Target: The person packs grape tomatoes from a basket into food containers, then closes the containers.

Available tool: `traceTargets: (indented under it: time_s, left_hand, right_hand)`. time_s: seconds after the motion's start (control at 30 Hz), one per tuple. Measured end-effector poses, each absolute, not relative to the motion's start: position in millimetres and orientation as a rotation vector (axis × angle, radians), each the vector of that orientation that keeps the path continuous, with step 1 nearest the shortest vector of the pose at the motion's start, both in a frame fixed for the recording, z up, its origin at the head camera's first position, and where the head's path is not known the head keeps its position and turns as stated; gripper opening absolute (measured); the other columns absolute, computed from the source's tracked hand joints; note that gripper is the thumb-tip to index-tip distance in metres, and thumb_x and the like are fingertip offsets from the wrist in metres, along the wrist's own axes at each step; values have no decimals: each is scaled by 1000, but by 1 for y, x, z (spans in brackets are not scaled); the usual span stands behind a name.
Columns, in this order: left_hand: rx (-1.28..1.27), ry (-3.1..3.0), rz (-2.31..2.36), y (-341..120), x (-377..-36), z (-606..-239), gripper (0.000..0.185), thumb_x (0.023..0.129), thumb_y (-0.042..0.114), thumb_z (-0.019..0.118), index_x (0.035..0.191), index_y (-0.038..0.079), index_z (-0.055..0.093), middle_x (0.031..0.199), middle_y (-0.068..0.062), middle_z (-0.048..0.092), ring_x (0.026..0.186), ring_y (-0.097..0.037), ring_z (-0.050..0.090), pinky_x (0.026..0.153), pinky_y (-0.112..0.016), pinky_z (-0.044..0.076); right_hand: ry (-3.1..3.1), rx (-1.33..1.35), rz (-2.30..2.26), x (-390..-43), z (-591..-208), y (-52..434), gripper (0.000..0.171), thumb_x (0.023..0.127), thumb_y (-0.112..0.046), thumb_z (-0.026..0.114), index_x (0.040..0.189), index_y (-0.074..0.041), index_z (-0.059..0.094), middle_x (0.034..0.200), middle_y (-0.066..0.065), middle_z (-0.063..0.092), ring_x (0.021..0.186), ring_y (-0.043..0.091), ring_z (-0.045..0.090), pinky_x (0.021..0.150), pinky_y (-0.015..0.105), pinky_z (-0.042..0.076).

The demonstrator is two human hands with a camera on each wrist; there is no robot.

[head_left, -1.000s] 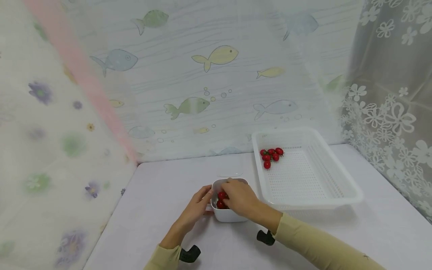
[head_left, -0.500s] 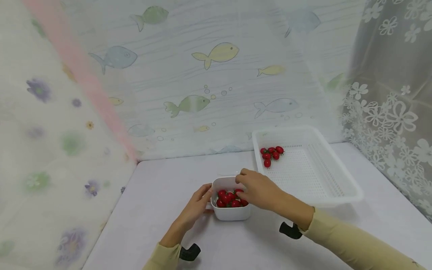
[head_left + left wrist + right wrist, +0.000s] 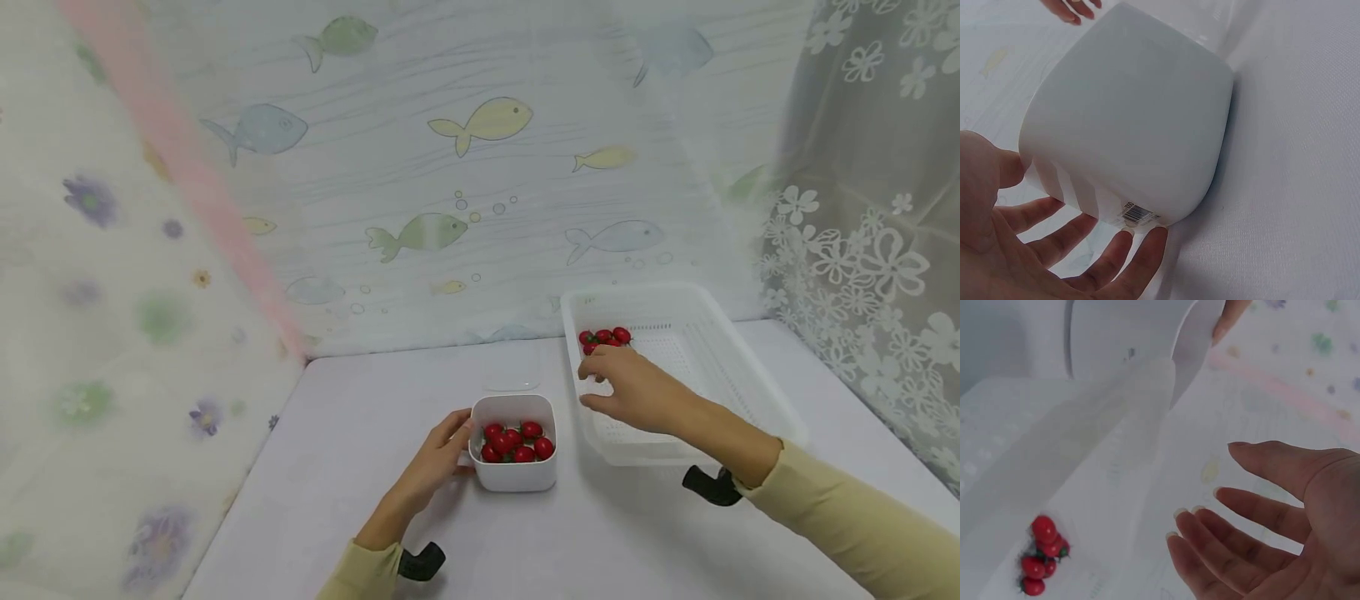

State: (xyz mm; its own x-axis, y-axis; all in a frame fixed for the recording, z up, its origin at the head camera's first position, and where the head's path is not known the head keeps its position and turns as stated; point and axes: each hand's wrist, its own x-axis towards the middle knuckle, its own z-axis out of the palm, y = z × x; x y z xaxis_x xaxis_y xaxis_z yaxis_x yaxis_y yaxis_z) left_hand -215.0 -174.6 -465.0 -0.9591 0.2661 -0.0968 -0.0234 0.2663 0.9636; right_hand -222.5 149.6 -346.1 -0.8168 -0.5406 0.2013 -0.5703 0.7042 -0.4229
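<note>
A white, square-sided container (image 3: pixel 513 477) stands on the table with several cherry tomatoes (image 3: pixel 523 454) inside. My left hand (image 3: pixel 438 450) holds its left side, the thumb at the rim and the fingertips low on the wall, beside a barcode label (image 3: pixel 1138 213) in the left wrist view. Over the near-left part of a white perforated basket (image 3: pixel 697 454), my right hand (image 3: pixel 633 387) hangs with thumb and fingers apart and nothing between them. Several more cherry tomatoes (image 3: pixel 621 335) lie at the basket's far-left end, partly hidden by this hand; the right wrist view shows these tomatoes (image 3: pixel 1044 530) too.
Just behind the container lies a thin, clear edge (image 3: pixel 512 386) of something transparent. A fish-print curtain (image 3: pixel 420 233) hangs along the table's back edge, with a flowered curtain (image 3: pixel 112 333) at left and a lace one (image 3: pixel 862 250) at right.
My right hand has come up out of the container, its fingers opening, and moved right to above the basket. The tomatoes in the container are now uncovered. My left hand has stayed put.
</note>
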Motion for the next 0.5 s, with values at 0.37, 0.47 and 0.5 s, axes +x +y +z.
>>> traceTargets:
  time_s: [0.37,0.47,0.5]
  left_hand:
    - [229,2292,1764,-175,-214,-465,51,111,37,45,152,7,43,151,-20,47,124,-37,55,88,-46,60]
    - [232,2291,1764,-175,-215,-466,51,111,37,45,152,7,43,151,-20,47,125,-37,55,88,-45,60]
    - [234,2290,1765,-175,-215,-466,51,111,37,45,152,7,43,151,-20,47,125,-37,55,88,-45,60]
  right_hand:
    - [-2856,818,867,-254,-330,190,21,91,-11,75,107,1,70,107,12,71,97,32,68,80,45,59]
    - [-2879,783,852,-265,-330,200,23,93,-13,74,109,3,69,110,16,71,98,34,68,77,44,59]
    - [-2886,770,849,-269,-330,203,24,93,-13,74,110,3,69,110,17,70,98,34,68,77,44,59]
